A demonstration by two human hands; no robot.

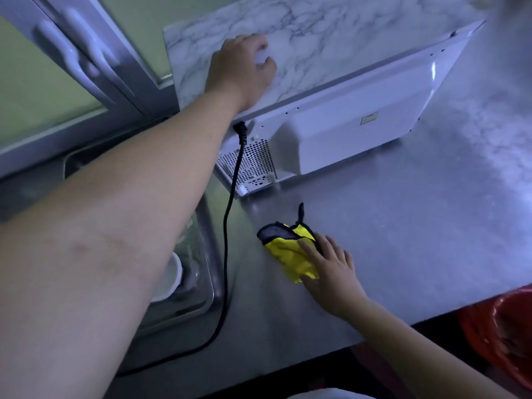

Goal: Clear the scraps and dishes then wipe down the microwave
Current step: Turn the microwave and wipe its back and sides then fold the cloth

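Note:
The white microwave stands on the steel counter with its back panel toward me and a marble-patterned top. My left hand rests on that top near its left rear corner, fingers loosely curled. A yellow cloth with a dark edge lies on the counter in front of the microwave. My right hand presses flat on the cloth's right part with straight fingers.
The microwave's black power cord hangs from its back and trails over the counter's front edge. A steel sink at left holds a white dish. A red basin sits below the counter at lower right. A window frame fills the upper left.

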